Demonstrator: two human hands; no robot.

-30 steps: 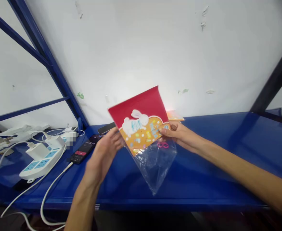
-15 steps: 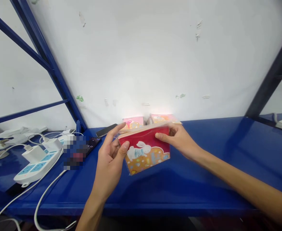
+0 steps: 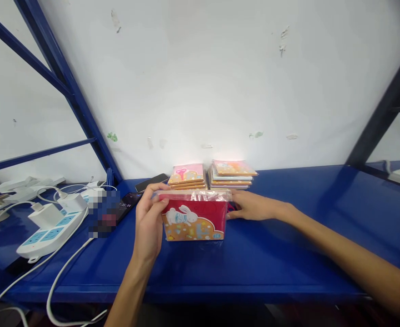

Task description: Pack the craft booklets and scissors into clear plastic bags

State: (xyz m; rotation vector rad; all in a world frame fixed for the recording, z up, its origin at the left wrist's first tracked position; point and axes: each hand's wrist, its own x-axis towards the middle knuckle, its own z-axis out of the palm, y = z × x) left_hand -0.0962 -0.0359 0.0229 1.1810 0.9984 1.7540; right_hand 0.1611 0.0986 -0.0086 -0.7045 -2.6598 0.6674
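A red packet (image 3: 195, 220) with a white rabbit and an orange-brown lower part stands upright on the blue table, clear plastic along its top edge. My left hand (image 3: 150, 218) grips its left side, thumb on the front face. My right hand (image 3: 254, 205) is at the packet's right edge, its fingertips partly hidden behind it beside something dark pink. Behind the packet are a left stack of packets (image 3: 186, 175) with a pink top one and a right stack (image 3: 234, 169) of similar packets.
A dark phone (image 3: 151, 182) lies behind my left hand. Another phone (image 3: 127, 204), partly pixelated, is at the left beside a white power strip (image 3: 52, 236) with chargers and white cables. Blue posts (image 3: 80, 100) rise on the left, and a pale wall stands behind.
The red packet has come down from a tilted pose to upright on the table. My right hand has moved from its top edge down to its right side, uncovering the stacks behind.
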